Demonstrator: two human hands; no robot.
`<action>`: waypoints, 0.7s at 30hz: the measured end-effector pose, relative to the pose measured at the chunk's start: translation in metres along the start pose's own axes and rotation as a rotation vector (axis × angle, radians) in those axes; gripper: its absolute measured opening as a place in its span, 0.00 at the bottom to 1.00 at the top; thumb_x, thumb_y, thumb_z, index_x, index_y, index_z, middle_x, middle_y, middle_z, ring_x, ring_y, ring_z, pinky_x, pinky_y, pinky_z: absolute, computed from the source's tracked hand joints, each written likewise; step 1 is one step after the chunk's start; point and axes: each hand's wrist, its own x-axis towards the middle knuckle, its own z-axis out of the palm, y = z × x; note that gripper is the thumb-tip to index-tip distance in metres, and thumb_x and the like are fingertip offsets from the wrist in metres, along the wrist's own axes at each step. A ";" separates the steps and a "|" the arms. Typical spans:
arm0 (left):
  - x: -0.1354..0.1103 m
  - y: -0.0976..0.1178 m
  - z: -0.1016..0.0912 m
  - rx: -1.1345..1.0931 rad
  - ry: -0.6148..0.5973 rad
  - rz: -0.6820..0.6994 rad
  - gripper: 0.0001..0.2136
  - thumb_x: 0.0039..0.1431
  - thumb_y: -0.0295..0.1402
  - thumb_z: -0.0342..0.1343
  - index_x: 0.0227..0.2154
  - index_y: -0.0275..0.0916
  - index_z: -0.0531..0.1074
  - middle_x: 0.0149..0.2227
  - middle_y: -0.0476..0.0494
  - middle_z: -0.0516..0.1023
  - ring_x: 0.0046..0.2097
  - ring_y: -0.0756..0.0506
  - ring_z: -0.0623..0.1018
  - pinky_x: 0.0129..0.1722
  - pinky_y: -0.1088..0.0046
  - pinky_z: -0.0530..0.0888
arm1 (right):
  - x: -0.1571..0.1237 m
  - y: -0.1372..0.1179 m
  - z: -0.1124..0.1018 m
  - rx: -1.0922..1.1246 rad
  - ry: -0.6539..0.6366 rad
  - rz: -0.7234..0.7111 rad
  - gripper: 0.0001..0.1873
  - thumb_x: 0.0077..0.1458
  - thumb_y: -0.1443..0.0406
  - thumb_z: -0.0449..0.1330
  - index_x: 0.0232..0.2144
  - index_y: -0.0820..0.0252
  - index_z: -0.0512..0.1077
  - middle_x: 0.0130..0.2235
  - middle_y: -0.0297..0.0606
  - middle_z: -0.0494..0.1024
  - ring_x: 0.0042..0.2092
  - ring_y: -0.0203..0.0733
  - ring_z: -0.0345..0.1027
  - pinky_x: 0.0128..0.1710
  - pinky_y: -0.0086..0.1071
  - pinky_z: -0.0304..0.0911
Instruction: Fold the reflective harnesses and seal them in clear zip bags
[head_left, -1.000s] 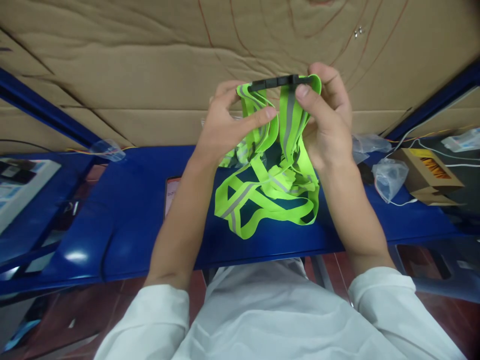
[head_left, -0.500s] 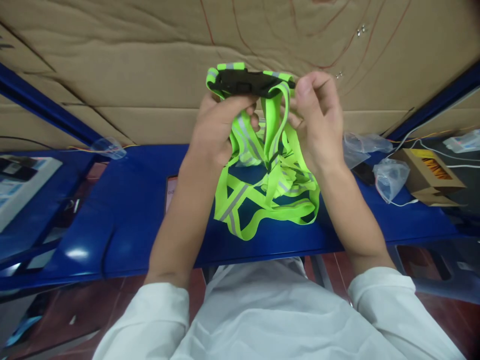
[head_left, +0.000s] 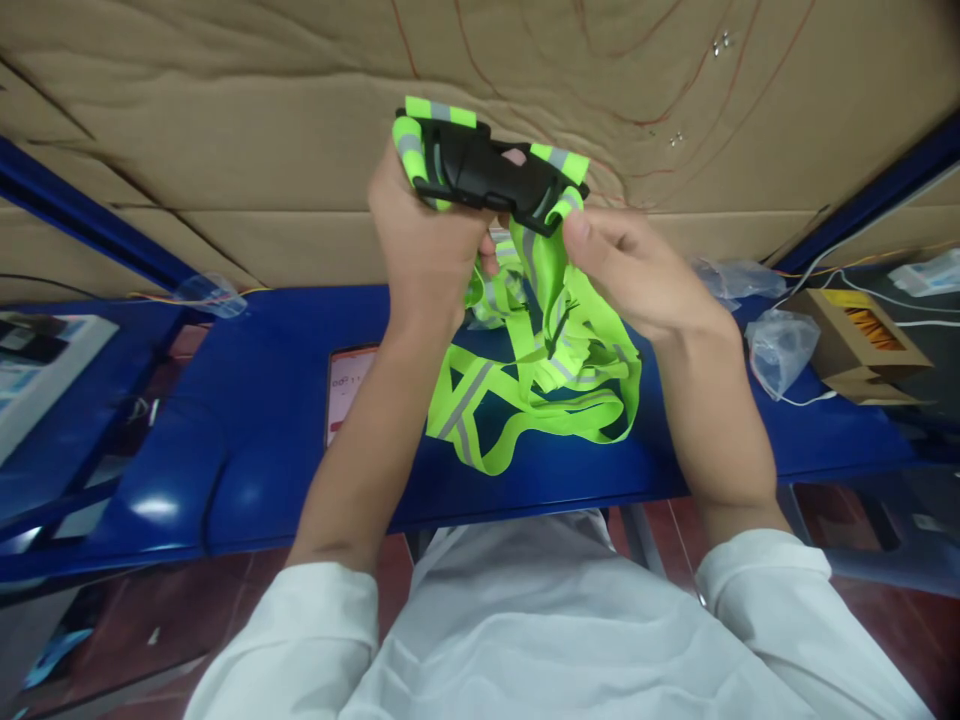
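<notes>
A black side-release buckle [head_left: 487,170], its two halves joined, is held up above the blue table. Neon-yellow webbing with grey reflective bands loops through both its ends. My left hand [head_left: 427,235] is closed around the buckle's left end from below, its fingers partly hidden behind. At the right end, my right hand [head_left: 634,260] pinches the strap just under the buckle, thumb in front. From there the webbing hangs down to the rest of the reflective harness [head_left: 536,380], which lies in a tangle of crossed straps on the table.
A phone [head_left: 349,390] with a lit screen lies partly behind my left forearm on the blue table [head_left: 277,400]. Clear plastic bags [head_left: 784,350], white cables and an open cardboard box [head_left: 862,345] are at right. A clear plastic cup [head_left: 214,295] stands at left. Cardboard [head_left: 300,150] backs the table.
The buckle has tilted so its broad face shows, its right end now lower. My right hand has moved down and left onto the strap below that end. More of the phone shows.
</notes>
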 end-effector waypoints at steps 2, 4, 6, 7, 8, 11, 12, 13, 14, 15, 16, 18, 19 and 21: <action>-0.001 0.002 0.002 0.030 -0.015 -0.010 0.17 0.58 0.42 0.77 0.33 0.46 0.73 0.29 0.53 0.77 0.23 0.50 0.71 0.21 0.66 0.68 | 0.002 0.001 0.002 0.113 -0.115 0.034 0.31 0.59 0.37 0.75 0.28 0.55 0.74 0.34 0.32 0.79 0.48 0.51 0.81 0.49 0.47 0.82; -0.002 0.002 0.003 0.059 -0.015 -0.002 0.18 0.59 0.47 0.76 0.31 0.46 0.72 0.26 0.52 0.75 0.21 0.49 0.68 0.20 0.66 0.64 | 0.005 0.002 0.006 0.157 -0.100 0.047 0.29 0.51 0.39 0.80 0.30 0.53 0.76 0.36 0.32 0.82 0.50 0.53 0.82 0.50 0.48 0.82; -0.002 0.001 -0.001 0.040 -0.077 0.029 0.19 0.59 0.52 0.75 0.30 0.47 0.75 0.23 0.50 0.73 0.21 0.47 0.67 0.21 0.65 0.62 | 0.007 0.000 0.012 0.161 -0.068 0.024 0.29 0.45 0.41 0.83 0.31 0.52 0.77 0.37 0.32 0.83 0.49 0.54 0.83 0.48 0.48 0.83; -0.001 0.001 -0.006 0.005 -0.170 0.036 0.18 0.57 0.53 0.76 0.31 0.47 0.77 0.24 0.49 0.74 0.22 0.46 0.69 0.23 0.64 0.64 | 0.007 -0.002 0.014 0.163 -0.060 0.005 0.29 0.46 0.40 0.82 0.31 0.51 0.78 0.37 0.32 0.84 0.47 0.53 0.84 0.48 0.48 0.83; 0.001 0.000 -0.012 -0.044 -0.289 0.030 0.18 0.55 0.53 0.77 0.33 0.48 0.80 0.26 0.48 0.75 0.23 0.45 0.71 0.25 0.63 0.67 | 0.007 -0.004 0.015 0.166 -0.054 -0.013 0.28 0.50 0.38 0.79 0.32 0.50 0.78 0.37 0.31 0.84 0.46 0.52 0.84 0.48 0.48 0.84; 0.010 -0.004 -0.036 -0.208 -0.675 -0.077 0.23 0.49 0.55 0.83 0.43 0.51 0.86 0.33 0.47 0.78 0.30 0.43 0.79 0.33 0.63 0.78 | 0.005 -0.011 0.010 0.192 -0.039 -0.059 0.22 0.61 0.39 0.72 0.37 0.48 0.81 0.40 0.31 0.86 0.43 0.50 0.83 0.50 0.48 0.84; 0.013 -0.006 -0.042 -0.260 -0.735 -0.089 0.26 0.51 0.61 0.80 0.45 0.50 0.86 0.35 0.46 0.80 0.31 0.43 0.80 0.34 0.62 0.81 | 0.004 -0.013 0.006 0.196 -0.065 -0.066 0.21 0.61 0.41 0.73 0.38 0.47 0.82 0.41 0.32 0.86 0.44 0.50 0.83 0.50 0.47 0.84; 0.015 -0.007 -0.046 -0.288 -0.755 -0.097 0.28 0.54 0.65 0.76 0.45 0.49 0.87 0.36 0.45 0.82 0.33 0.42 0.81 0.35 0.62 0.83 | 0.004 -0.015 0.000 0.201 -0.101 -0.067 0.20 0.60 0.42 0.75 0.39 0.47 0.82 0.42 0.33 0.86 0.47 0.51 0.83 0.51 0.46 0.84; 0.016 -0.008 -0.048 -0.301 -0.755 -0.097 0.29 0.56 0.66 0.73 0.45 0.47 0.87 0.39 0.43 0.83 0.35 0.41 0.83 0.36 0.62 0.84 | 0.004 -0.016 -0.005 0.206 -0.142 -0.059 0.19 0.58 0.44 0.77 0.39 0.48 0.82 0.44 0.35 0.86 0.50 0.52 0.83 0.53 0.46 0.83; 0.016 -0.008 -0.048 -0.300 -0.740 -0.087 0.28 0.58 0.65 0.72 0.45 0.46 0.87 0.41 0.41 0.85 0.37 0.40 0.84 0.36 0.62 0.85 | 0.004 -0.017 -0.011 0.216 -0.174 -0.045 0.19 0.58 0.45 0.77 0.40 0.48 0.83 0.46 0.36 0.86 0.54 0.53 0.82 0.55 0.46 0.83; 0.014 -0.008 -0.047 -0.286 -0.714 -0.076 0.26 0.58 0.62 0.73 0.45 0.45 0.87 0.43 0.39 0.85 0.41 0.38 0.85 0.37 0.62 0.85 | 0.004 -0.017 -0.015 0.233 -0.195 -0.037 0.18 0.58 0.46 0.77 0.41 0.48 0.83 0.47 0.37 0.86 0.57 0.54 0.81 0.57 0.47 0.82; 0.010 -0.006 -0.041 -0.265 -0.662 -0.042 0.22 0.58 0.57 0.76 0.45 0.45 0.86 0.44 0.39 0.86 0.45 0.37 0.86 0.36 0.62 0.84 | 0.003 -0.017 -0.023 0.271 -0.209 -0.025 0.16 0.63 0.47 0.74 0.43 0.48 0.84 0.49 0.38 0.86 0.59 0.55 0.80 0.58 0.49 0.82; 0.007 -0.005 -0.037 -0.261 -0.635 -0.027 0.22 0.58 0.57 0.76 0.44 0.46 0.86 0.43 0.39 0.85 0.44 0.37 0.86 0.36 0.62 0.84 | 0.002 -0.017 -0.026 0.280 -0.219 -0.017 0.15 0.65 0.47 0.73 0.43 0.49 0.84 0.49 0.39 0.86 0.60 0.55 0.80 0.58 0.50 0.82; 0.005 -0.006 -0.030 -0.260 -0.596 -0.016 0.22 0.58 0.60 0.74 0.42 0.48 0.85 0.40 0.42 0.85 0.39 0.39 0.85 0.33 0.62 0.82 | 0.000 -0.017 -0.030 0.270 -0.264 0.004 0.18 0.64 0.46 0.74 0.44 0.50 0.84 0.50 0.40 0.86 0.59 0.57 0.81 0.56 0.51 0.83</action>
